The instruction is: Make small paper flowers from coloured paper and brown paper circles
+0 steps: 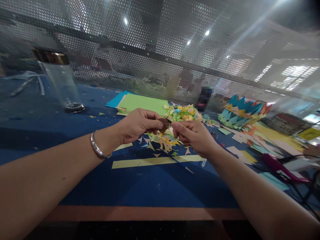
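My left hand [142, 125], with a silver bangle at its wrist, pinches a small round brown piece [164, 124] between thumb and fingers. Against it, my right hand [191, 133] pinches a small dark thing whose kind I cannot make out, as the fingers cover most of it. Both hands meet above the blue table, almost fingertip to fingertip. Below them lie loose pointed paper scraps [163, 142]. Just behind is a heap of cut paper bits [185, 112] in green, yellow, orange and blue. Nearer to me lies a long pale yellow paper strip [150, 162], with a thin blue stick [182, 164] across it.
A glass bottle [62, 81] with a brown lid stands at the left. Green sheets [147, 102] lie stacked behind my hands. On the right are a zigzag paper crown [243, 111], paper pieces [240, 155], a magenta device [282, 168] and dark cables. A perforated metal screen [140, 56] closes the back.
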A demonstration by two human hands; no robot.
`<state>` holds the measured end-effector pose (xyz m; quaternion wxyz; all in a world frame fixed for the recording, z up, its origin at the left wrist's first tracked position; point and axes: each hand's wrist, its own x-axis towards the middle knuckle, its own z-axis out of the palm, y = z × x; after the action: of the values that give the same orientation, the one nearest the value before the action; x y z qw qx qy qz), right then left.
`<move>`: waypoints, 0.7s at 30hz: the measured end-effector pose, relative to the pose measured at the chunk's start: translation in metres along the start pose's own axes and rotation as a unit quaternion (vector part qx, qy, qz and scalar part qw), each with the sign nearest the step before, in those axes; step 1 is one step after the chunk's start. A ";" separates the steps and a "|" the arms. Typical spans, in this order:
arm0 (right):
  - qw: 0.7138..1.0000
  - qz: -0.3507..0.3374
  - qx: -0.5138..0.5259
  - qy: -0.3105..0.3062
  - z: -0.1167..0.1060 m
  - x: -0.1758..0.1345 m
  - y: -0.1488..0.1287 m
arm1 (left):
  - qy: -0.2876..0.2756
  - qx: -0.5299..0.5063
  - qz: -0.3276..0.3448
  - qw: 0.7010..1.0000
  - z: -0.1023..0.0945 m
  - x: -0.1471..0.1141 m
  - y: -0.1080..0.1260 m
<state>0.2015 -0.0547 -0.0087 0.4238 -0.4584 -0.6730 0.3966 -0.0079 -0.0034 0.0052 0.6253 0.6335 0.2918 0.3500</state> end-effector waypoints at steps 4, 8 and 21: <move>1.000 -0.002 -0.012 0.000 0.000 0.000 -0.001 | 0.001 0.003 -0.002 1.000 0.000 0.000 0.001; 1.000 -0.003 -0.030 0.003 -0.001 0.000 -0.001 | -0.008 0.013 0.007 1.000 -0.001 0.000 0.001; 0.997 -0.012 -0.018 0.079 0.002 0.005 0.007 | -0.024 0.079 0.036 0.996 0.004 -0.001 -0.003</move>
<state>0.2010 -0.0487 -0.0143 0.4723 -0.4875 -0.6498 0.3421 -0.0054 -0.0064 0.0023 0.5674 0.6991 0.2805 0.3326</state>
